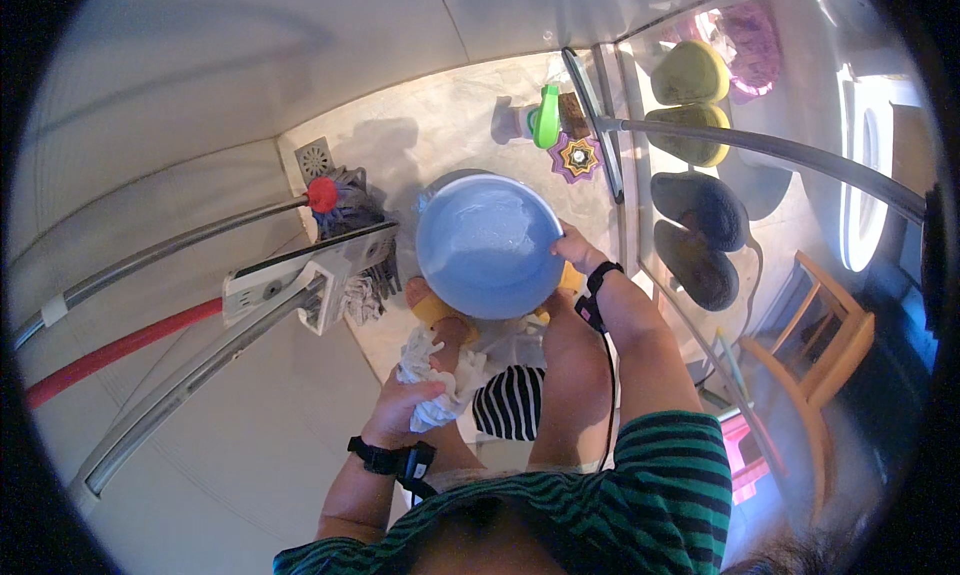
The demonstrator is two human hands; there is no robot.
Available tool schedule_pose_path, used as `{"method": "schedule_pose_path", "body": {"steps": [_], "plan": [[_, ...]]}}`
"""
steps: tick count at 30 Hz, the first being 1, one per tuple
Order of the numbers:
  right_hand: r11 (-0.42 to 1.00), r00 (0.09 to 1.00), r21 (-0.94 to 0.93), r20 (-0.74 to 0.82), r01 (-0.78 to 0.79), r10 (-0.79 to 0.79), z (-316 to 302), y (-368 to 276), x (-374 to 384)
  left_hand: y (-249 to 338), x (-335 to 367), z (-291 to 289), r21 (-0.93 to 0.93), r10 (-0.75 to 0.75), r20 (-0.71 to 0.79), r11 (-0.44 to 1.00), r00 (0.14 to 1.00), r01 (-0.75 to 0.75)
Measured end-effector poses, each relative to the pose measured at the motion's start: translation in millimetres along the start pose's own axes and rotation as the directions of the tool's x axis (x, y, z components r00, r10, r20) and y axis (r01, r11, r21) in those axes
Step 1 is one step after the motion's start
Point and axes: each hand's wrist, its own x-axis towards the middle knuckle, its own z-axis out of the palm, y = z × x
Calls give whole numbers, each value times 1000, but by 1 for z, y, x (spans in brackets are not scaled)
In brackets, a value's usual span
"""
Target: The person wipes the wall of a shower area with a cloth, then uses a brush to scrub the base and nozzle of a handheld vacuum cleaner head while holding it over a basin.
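Note:
A round light-blue basin [490, 250] with some water in it sits in front of me, between and beyond my feet. My right hand [574, 247] grips its right rim, the thumb over the edge. In my left hand [402, 403] is a bunched wet white cloth [440, 375], held over my left leg and apart from the basin. A black-and-white striped cloth [510, 403] shows between my legs. Under the basin's near side are my yellow slippers [428, 303], partly hidden.
Mops with long handles [180, 255] lean at the left, near a floor drain [313, 159]. Beyond the basin stand a green-topped bottle [546, 117] and a purple flower-shaped item [578, 158]. At the right are a squeegee [598, 125], slippers [700, 210] and a wooden chair [820, 355].

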Motion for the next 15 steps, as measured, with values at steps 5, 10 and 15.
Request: {"method": "schedule_pose_path", "body": {"steps": [5,10,15], "plan": [[996,997,-57,7,-72,72,-3,9,19,1,24,4,-72,25,31,997,999,-22],[998,997,66,79,-17,12,-2,-13,21,12,53,16,-65,95,117,994,989,-88],[982,980,84,121,-170,160,-10,-26,24,14,83,16,-42,141,264,990,954,-135]]}}
